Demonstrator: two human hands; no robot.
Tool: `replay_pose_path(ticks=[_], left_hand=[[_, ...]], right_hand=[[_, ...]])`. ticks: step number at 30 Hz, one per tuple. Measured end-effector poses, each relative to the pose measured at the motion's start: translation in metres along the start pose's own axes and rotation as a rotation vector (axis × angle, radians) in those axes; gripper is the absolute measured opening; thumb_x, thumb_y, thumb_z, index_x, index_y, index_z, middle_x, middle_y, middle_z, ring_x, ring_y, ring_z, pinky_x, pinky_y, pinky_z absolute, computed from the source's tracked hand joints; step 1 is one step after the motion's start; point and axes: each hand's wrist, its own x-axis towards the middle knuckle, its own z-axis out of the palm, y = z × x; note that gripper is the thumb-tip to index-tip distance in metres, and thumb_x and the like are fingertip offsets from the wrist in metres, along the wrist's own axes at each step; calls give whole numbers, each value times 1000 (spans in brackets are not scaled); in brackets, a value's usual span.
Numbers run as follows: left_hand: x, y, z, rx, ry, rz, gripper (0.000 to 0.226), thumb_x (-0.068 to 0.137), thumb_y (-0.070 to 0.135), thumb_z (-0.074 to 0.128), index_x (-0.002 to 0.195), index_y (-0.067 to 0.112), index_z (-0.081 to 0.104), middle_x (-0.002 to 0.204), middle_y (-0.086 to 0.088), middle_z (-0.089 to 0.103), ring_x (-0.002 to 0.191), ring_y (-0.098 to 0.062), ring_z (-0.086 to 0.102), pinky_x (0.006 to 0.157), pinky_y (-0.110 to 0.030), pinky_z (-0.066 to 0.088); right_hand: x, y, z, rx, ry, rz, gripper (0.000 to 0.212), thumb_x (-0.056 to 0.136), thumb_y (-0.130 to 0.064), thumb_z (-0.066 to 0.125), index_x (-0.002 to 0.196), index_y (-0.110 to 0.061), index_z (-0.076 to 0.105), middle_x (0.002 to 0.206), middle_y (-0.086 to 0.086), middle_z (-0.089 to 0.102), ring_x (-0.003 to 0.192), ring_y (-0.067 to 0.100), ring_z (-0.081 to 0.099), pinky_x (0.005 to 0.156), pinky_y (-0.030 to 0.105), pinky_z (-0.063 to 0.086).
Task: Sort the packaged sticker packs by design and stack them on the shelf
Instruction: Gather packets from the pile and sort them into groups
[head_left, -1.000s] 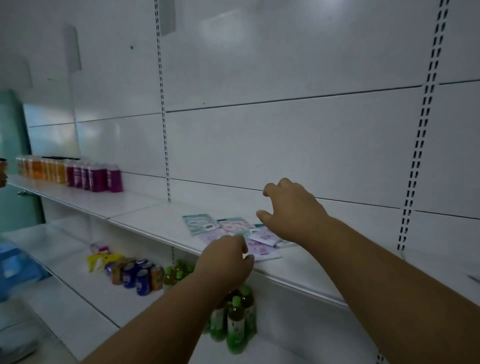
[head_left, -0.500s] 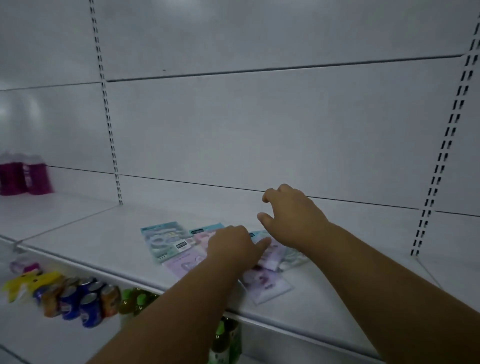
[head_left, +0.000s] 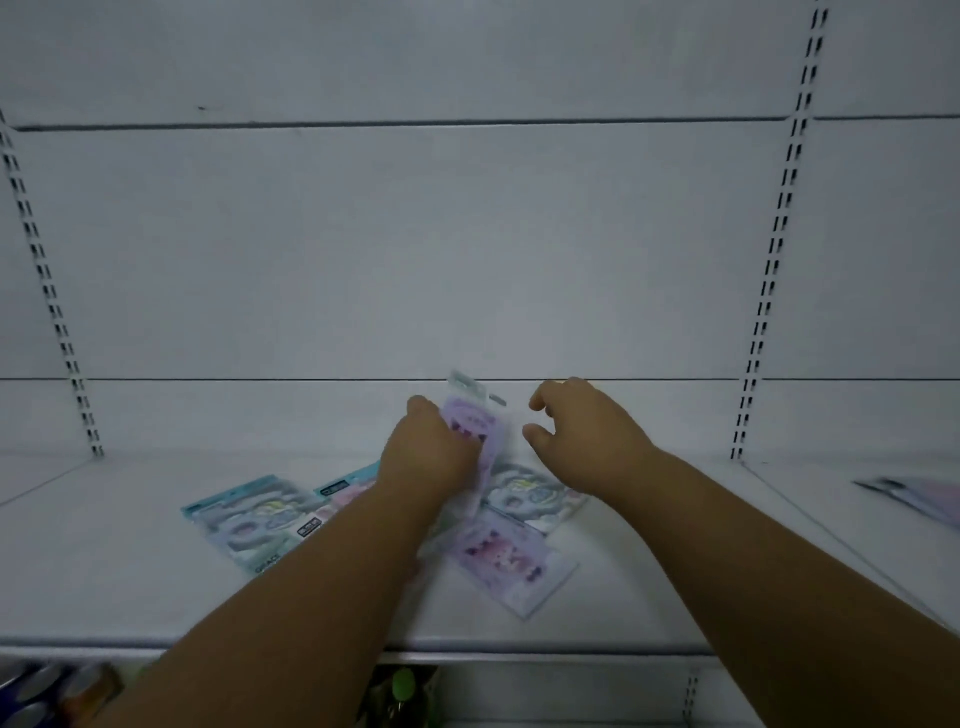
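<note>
Centrally on white shelf (head_left: 130, 587), approx. 4 sticker packs (head_left: 511, 558) are spread; 1 lilac pack (head_left: 475, 423) is gripped by left hand (head_left: 428, 454); right hand (head_left: 582, 434) loosely curled, nothing held.

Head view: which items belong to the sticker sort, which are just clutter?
Job:
- purple pack held up by left hand
- purple pack lying flat
- teal pack
- right hand, holding nothing
- shelf

Clutter:
- cans below
- green-capped bottle below
</note>
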Motion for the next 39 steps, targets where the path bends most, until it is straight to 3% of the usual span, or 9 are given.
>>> replay_pose_path(ticks=[4,7,10,16,21,24,29,35,39], left_hand=[[-9,-5,-51,-441,81,65,15,77,25,68,90,18,64,82,-7,71,69,-24,69,67,-44,62],[-24,-5,-79,-665,37,28,21,86,17,68,105,11,60,87,-14,70,64,-24,66,60,-39,61],[-36,-8,-95,-718,24,26,16,92,15,64,107,12,58,89,-11,69,67,-23,67,48,-28,59],[-46,-20,-102,-686,45,34,14,94,17,61,108,18,59,95,-3,71,77,-19,72,57,-29,58],[-51,-22,-95,-720,8,34,13,95,17,59,106,22,60,96,-2,72,83,-20,72,69,-37,61],[-54,-15,-83,-753,-11,40,14,94,14,57,101,27,58,96,2,70,84,-17,70,72,-36,58],[-72,19,-47,-820,-123,41,19,95,11,53,103,27,57,95,5,69,83,-14,69,67,-31,56],[-119,94,12,-894,-297,109,23,96,5,50,107,24,56,89,10,67,77,-9,68,58,-24,51],[-155,153,62,-893,-373,151,24,96,4,51,102,27,56,91,7,68,79,-11,68,62,-26,53]], right_hand=[[10,-9,18,-58,-136,37,37,91,-34,58,120,-12,59,120,9,62,107,26,58,89,34,47],[16,-11,37,-190,-341,152,34,88,-41,58,106,-12,60,106,8,64,100,27,60,83,34,49],[19,-10,49,-201,-514,205,30,88,-41,55,75,-14,53,78,4,55,86,26,57,76,31,43],[28,-10,46,-176,-497,265,40,78,-51,70,86,-13,60,85,4,60,86,24,60,76,31,44],[25,-6,32,-102,-233,297,38,80,-38,66,107,-12,57,113,12,62,96,26,60,74,29,43],[11,-1,4,54,13,270,9,91,-19,51,95,-12,54,103,13,64,84,25,55,70,28,38],[-42,24,-52,278,365,372,13,92,-22,54,93,-11,60,87,5,64,82,23,64,75,38,55],[-112,93,-118,345,534,491,13,89,-24,59,90,-12,62,85,6,70,77,22,70,75,46,60],[-161,148,-160,298,623,513,16,93,-24,57,95,-9,61,88,7,68,77,18,67,73,38,59]])
